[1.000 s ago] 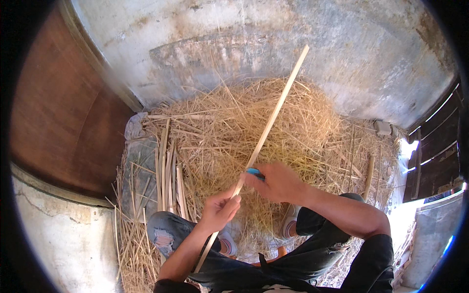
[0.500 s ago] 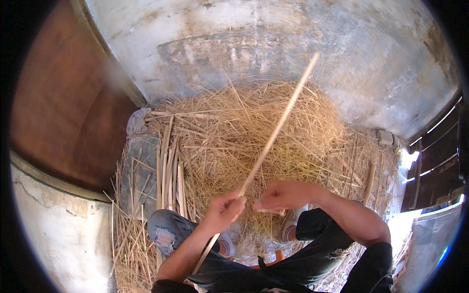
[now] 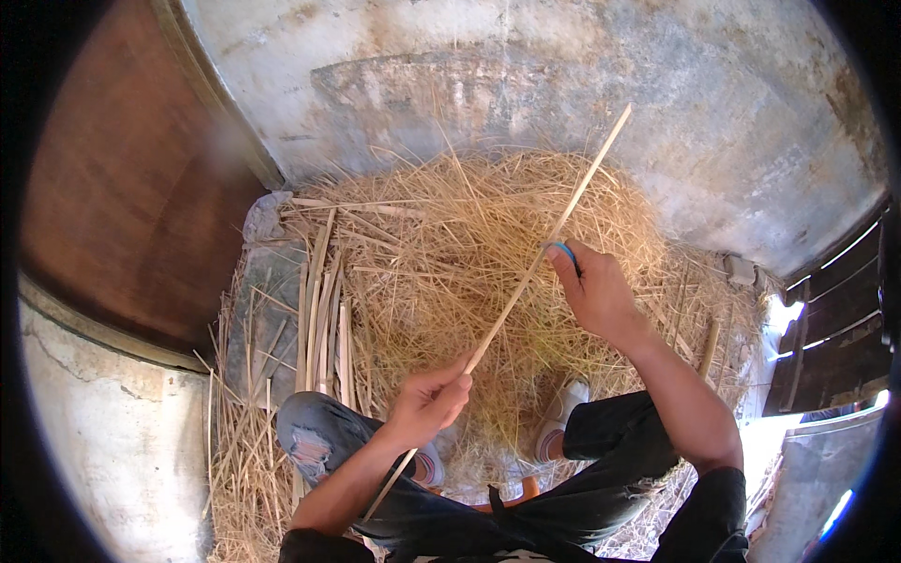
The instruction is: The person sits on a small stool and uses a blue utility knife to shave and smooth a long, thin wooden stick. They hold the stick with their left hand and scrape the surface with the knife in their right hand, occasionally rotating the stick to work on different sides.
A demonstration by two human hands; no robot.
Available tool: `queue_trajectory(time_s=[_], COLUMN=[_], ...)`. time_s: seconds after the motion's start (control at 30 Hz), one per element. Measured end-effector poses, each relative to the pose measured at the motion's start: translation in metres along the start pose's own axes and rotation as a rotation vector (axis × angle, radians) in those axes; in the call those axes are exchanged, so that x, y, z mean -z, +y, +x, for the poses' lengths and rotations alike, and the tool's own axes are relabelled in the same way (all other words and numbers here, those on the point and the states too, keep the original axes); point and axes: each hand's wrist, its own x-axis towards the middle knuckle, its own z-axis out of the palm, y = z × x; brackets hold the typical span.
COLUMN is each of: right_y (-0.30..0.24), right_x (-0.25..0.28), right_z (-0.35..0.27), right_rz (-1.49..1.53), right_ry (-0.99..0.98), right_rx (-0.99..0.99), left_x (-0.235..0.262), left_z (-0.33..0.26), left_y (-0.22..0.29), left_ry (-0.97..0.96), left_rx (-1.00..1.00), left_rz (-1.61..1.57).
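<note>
A long, thin, pale bamboo strip [image 3: 521, 284] slants from my lap up toward the far right. My left hand [image 3: 430, 405] is closed around its lower part, and the tail end passes below my wrist over my thigh. Farther up the strip, my right hand [image 3: 596, 289] is closed on a small blue tool [image 3: 568, 255]. Its curved blue edge lies against the strip; the rest is hidden in the fingers, so its exact kind cannot be told.
A heap of thin shavings [image 3: 469, 244] covers the floor up to the stained wall [image 3: 526, 84]. Several split strips [image 3: 322, 319] lie at the left, beside a grey slab [image 3: 263, 310]. A brown door panel [image 3: 131, 188] stands at the far left. Dark slats [image 3: 835, 310] are at the right.
My right hand has moved from beside my left hand up and away along the strip, and the blue tool now shows in it. The left hand's hold stays about the same.
</note>
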Motion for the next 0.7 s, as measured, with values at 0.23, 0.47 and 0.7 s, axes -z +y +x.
queue_trajectory(time_s=[0.23, 0.47, 0.7], right_y=[-0.038, 0.009, 0.005], right_x=[-0.035, 0.006, -0.015], right_z=[-0.036, 0.015, 0.002], right_rz=[-0.204, 0.018, 0.031], right_ry=[-0.308, 0.031, -0.054], right_rx=[0.066, -0.101, 0.062], left_x=[-0.002, -0.005, 0.010], left_z=[0.006, 0.004, -0.008], left_y=[-0.005, 0.001, -0.003], left_ry=[0.046, -0.008, 0.030], left_rx=[0.006, -0.008, 0.034], left_rz=[0.014, -0.005, 0.067])
